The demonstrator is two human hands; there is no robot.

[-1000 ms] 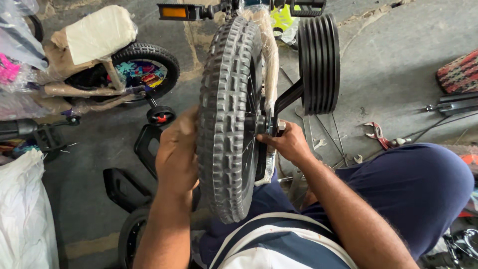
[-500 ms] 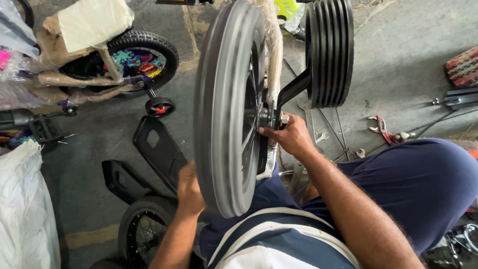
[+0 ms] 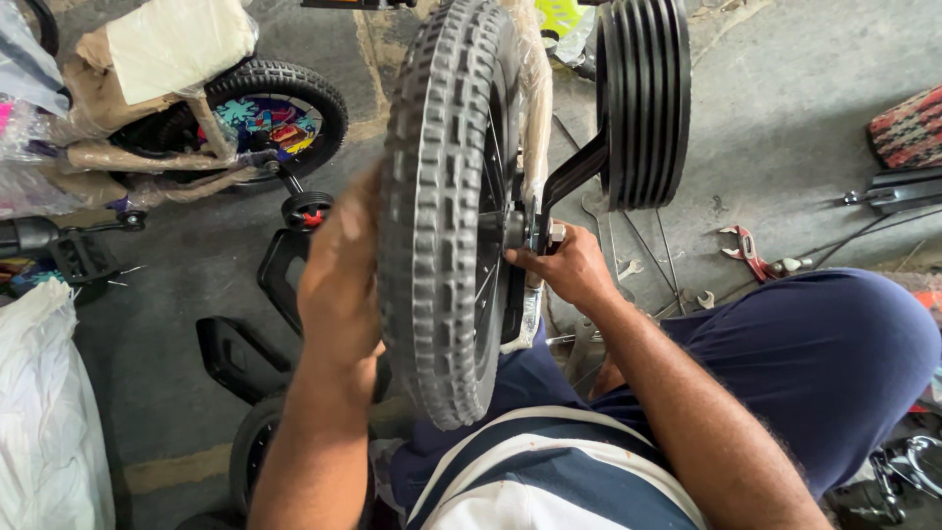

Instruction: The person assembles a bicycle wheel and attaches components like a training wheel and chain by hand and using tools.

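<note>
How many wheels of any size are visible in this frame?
4, maybe more hidden: the knobby tyre by the left hand; the black training wheel upper right; the wrapped bike's wheel upper left; one partly hidden wheel beneath the left forearm.

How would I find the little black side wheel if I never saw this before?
Start at the big knobbly tyre standing upright in the middle, with the left hand beside it and the right hand at its hub. Follow the black bracket up and right to the side wheel. Unlike the tyre, it is small, solid, and ribbed with smooth rings.
</note>
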